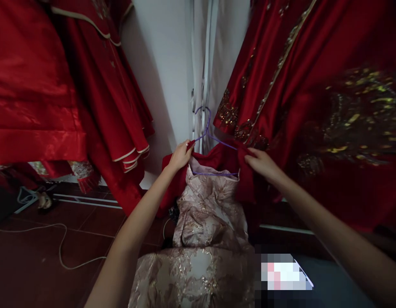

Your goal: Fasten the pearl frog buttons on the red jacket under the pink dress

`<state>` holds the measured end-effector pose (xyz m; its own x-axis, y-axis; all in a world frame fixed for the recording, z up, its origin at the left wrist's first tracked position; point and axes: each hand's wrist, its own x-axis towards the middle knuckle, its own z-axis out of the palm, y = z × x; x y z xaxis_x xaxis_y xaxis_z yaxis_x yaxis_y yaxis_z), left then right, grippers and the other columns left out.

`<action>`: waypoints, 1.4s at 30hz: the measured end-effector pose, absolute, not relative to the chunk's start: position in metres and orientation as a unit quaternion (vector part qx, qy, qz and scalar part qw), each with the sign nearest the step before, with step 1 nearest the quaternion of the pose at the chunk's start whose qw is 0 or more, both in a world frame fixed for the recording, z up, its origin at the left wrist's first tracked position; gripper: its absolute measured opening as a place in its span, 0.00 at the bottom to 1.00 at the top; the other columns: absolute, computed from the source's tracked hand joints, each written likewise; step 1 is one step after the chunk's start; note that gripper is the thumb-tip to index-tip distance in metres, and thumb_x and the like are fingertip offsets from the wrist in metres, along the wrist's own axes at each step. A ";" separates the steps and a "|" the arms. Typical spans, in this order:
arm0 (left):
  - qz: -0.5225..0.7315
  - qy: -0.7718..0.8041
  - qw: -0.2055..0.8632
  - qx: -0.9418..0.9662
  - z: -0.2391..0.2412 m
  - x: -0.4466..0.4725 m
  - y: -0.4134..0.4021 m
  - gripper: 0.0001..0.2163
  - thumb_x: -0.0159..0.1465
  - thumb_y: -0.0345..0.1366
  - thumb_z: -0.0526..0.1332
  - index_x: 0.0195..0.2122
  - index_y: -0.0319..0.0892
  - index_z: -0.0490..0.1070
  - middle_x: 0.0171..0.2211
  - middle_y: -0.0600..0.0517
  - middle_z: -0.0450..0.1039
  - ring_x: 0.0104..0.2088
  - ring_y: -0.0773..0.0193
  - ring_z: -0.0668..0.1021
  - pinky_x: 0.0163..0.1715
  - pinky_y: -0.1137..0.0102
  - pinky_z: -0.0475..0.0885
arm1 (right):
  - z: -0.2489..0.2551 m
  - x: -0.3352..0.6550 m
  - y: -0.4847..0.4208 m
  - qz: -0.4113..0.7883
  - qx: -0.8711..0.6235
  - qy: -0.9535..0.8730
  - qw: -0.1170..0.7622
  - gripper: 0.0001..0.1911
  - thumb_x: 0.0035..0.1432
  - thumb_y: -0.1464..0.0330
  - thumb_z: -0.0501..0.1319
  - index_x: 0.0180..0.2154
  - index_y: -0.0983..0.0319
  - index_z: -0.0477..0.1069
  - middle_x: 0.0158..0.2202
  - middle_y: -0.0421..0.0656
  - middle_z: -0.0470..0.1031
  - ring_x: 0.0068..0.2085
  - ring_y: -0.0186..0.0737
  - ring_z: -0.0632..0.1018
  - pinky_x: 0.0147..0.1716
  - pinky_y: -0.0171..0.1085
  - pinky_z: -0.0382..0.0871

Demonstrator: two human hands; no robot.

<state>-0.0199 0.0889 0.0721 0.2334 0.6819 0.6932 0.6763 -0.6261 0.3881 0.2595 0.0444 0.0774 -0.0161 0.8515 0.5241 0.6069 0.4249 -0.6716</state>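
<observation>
A purple wire hanger [207,136] hangs in front of me with a red garment [223,159] draped over it. My left hand [180,156] pinches the red cloth at the hanger's left shoulder. On the right shoulder, my right hand [262,164] grips the same red cloth. Under the red fabric a pale pink and gold brocade dress [207,209] falls from the hanger's bar down toward me.
Red satin gowns [57,85] hang at the left, and a red gown with gold embroidery [329,107] at the right. A white wall [166,64] with rails stands behind. A white cable [61,248] trails over the dark red tiled floor.
</observation>
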 end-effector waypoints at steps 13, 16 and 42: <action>0.660 0.486 -0.025 0.572 0.036 -0.048 0.033 0.09 0.65 0.38 0.50 0.38 0.39 0.65 0.36 0.48 0.65 0.38 0.66 0.69 0.43 0.71 0.63 | 0.024 0.225 0.020 0.046 -0.525 -0.726 0.442 0.14 0.47 0.68 0.55 0.39 0.61 0.60 0.34 0.45 0.72 0.34 0.41 0.74 0.35 0.38 0.66; 0.641 0.484 0.000 0.595 0.029 -0.038 0.023 0.07 0.64 0.38 0.52 0.38 0.41 0.63 0.30 0.51 0.67 0.31 0.68 0.70 0.36 0.73 0.65 | 0.013 0.214 0.029 0.052 -0.552 -0.682 0.477 0.16 0.46 0.67 0.56 0.40 0.61 0.59 0.33 0.45 0.70 0.32 0.41 0.73 0.33 0.38 0.66; 0.491 0.478 0.086 0.723 0.003 0.003 0.012 0.11 0.60 0.28 0.52 0.44 0.44 0.62 0.42 0.48 0.69 0.43 0.62 0.73 0.46 0.65 0.67 | -0.035 0.206 0.033 0.093 -0.541 -0.741 0.387 0.10 0.49 0.69 0.53 0.36 0.61 0.64 0.35 0.46 0.67 0.37 0.43 0.71 0.40 0.41 0.65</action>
